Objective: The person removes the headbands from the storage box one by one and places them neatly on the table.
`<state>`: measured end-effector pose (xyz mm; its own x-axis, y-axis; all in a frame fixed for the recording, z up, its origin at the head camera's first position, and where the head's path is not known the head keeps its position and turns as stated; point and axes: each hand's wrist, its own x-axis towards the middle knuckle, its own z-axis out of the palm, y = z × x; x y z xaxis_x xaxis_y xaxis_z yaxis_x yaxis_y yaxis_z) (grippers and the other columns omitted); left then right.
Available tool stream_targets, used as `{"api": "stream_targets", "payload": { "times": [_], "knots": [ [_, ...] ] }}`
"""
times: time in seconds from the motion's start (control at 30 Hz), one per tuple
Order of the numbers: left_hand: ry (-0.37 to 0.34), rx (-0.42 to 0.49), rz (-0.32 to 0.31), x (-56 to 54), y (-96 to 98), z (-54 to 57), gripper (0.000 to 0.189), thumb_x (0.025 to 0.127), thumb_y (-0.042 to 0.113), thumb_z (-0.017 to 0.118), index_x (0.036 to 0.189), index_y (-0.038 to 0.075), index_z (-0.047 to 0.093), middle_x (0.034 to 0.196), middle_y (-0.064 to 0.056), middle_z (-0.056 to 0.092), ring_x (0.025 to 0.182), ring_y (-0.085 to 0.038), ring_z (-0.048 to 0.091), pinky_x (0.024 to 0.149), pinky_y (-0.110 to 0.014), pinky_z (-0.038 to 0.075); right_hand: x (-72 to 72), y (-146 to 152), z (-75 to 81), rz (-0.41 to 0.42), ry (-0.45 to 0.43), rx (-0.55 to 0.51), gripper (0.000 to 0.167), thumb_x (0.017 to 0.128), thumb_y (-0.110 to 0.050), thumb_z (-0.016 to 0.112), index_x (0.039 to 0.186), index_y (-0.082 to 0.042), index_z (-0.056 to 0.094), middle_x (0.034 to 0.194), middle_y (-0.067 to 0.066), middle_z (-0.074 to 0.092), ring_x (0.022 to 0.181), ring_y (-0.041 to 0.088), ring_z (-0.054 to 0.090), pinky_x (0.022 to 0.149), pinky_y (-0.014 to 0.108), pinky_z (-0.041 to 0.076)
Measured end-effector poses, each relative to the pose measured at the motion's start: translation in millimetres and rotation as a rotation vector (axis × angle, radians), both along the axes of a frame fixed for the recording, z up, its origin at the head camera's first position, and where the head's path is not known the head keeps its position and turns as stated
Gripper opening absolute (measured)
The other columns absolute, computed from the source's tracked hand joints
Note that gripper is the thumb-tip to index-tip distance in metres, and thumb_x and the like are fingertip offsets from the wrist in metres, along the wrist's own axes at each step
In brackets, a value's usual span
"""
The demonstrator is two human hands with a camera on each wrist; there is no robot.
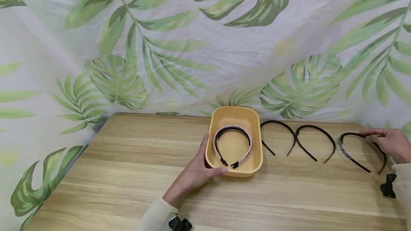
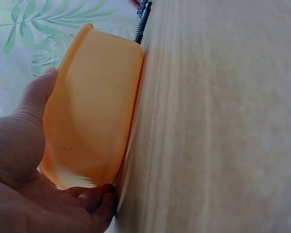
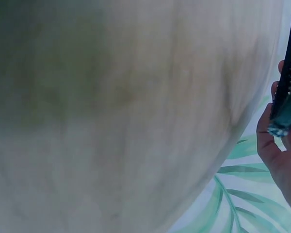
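Note:
My left hand (image 1: 196, 169) grips a yellow plastic box (image 1: 260, 152) at its near left corner, the thumb over the front rim and the fingers along the left side. In the left wrist view the box's wall (image 2: 94, 107) fills the space between thumb and fingers. Inside the box lies a headband (image 1: 250, 145) with a pink outer band and black teeth. At the far right my right hand (image 1: 393, 143) pinches the top of a black headband (image 1: 343, 148) with a glittery section. Its toothed inner side (image 3: 283, 92) shows in the right wrist view.
Two thin black headbands, a left one (image 1: 278, 121) and a right one (image 1: 313, 126), lie side by side between the box and the held headband. The wood-grain table (image 1: 135, 174) ends at a leaf-print cloth (image 1: 179, 56) behind.

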<state>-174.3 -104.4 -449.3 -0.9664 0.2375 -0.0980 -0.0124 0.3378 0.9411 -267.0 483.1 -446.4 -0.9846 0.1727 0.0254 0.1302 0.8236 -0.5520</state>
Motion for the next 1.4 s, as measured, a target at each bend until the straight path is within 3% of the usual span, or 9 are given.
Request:
{"api": "stream_targets", "payload": {
  "times": [0.07, 0.13, 0.2, 0.3, 0.33, 1.1, 1.4],
  "knots": [
    [-0.002, 0.005, -0.003, 0.3, -0.1, 0.3, 0.13, 0.082, 0.03, 0.092, 0.169, 0.033, -0.005, 0.177, -0.007, 0.011, 0.16, -0.028, 0.021, 0.13, -0.053, 0.015, -0.9, 0.8, 0.2, 0.012, 0.005, 0.012, 0.036, 0.105, -0.002, 0.05, 0.133, 0.019, 0.058, 0.142, 0.048, 0.045, 0.125, 0.064, 0.045, 0.075, 0.033, 0.046],
    [0.0, 0.009, -0.006, 0.5, -0.2, 0.6, 0.129, 0.083, 0.03, 0.091, 0.169, 0.032, -0.005, 0.177, -0.006, 0.011, 0.16, -0.027, 0.021, 0.13, -0.053, 0.015, -2.0, 1.3, 0.0, 0.024, 0.003, 0.015, 0.035, 0.105, -0.002, 0.051, 0.133, 0.019, 0.058, 0.142, 0.048, 0.044, 0.126, 0.065, 0.044, 0.077, 0.035, 0.046],
    [0.003, 0.015, -0.008, 0.7, -0.3, 0.8, 0.129, 0.083, 0.029, 0.091, 0.169, 0.032, -0.005, 0.177, -0.006, 0.011, 0.161, -0.027, 0.02, 0.13, -0.053, 0.015, -3.3, 1.5, -0.9, 0.033, -0.001, 0.012, 0.035, 0.105, -0.001, 0.051, 0.133, 0.019, 0.057, 0.143, 0.048, 0.043, 0.127, 0.066, 0.042, 0.084, 0.045, 0.049],
    [0.008, 0.013, -0.01, 0.9, -0.6, 0.8, 0.13, 0.083, 0.03, 0.091, 0.169, 0.032, -0.005, 0.177, -0.006, 0.011, 0.161, -0.027, 0.02, 0.13, -0.053, 0.015, -5.2, 1.5, -2.3, 0.036, -0.019, -0.002, 0.036, 0.105, 0.0, 0.051, 0.134, 0.021, 0.055, 0.145, 0.049, 0.039, 0.129, 0.067, 0.038, 0.093, 0.068, 0.042],
    [0.008, 0.013, -0.01, 1.0, -0.6, 0.9, 0.13, 0.083, 0.03, 0.091, 0.169, 0.032, -0.005, 0.177, -0.006, 0.01, 0.161, -0.027, 0.02, 0.13, -0.053, 0.015, -5.6, 1.6, -2.8, 0.036, -0.021, -0.003, 0.036, 0.105, 0.001, 0.05, 0.135, 0.021, 0.054, 0.145, 0.05, 0.038, 0.129, 0.067, 0.037, 0.093, 0.069, 0.042],
    [0.002, 0.018, -0.01, 0.5, -0.2, -1.0, 0.131, 0.082, 0.03, 0.092, 0.169, 0.031, -0.006, 0.177, -0.007, 0.012, 0.161, -0.027, 0.02, 0.13, -0.053, 0.014, -9.1, 1.6, -2.7, 0.023, -0.035, -0.037, 0.035, 0.107, 0.002, 0.045, 0.134, 0.022, 0.053, 0.148, 0.05, 0.033, 0.135, 0.07, 0.03, 0.104, 0.076, 0.035],
    [0.011, 0.02, -0.011, -0.6, 0.2, -1.6, 0.132, 0.081, 0.029, 0.092, 0.17, 0.03, -0.005, 0.176, -0.007, 0.014, 0.16, -0.028, 0.021, 0.13, -0.053, 0.013, -10.6, 3.9, -5.4, 0.036, -0.017, -0.022, 0.035, 0.108, 0.001, 0.044, 0.133, 0.023, 0.053, 0.147, 0.05, 0.035, 0.133, 0.069, 0.033, 0.101, 0.075, 0.038]
  ]
}}
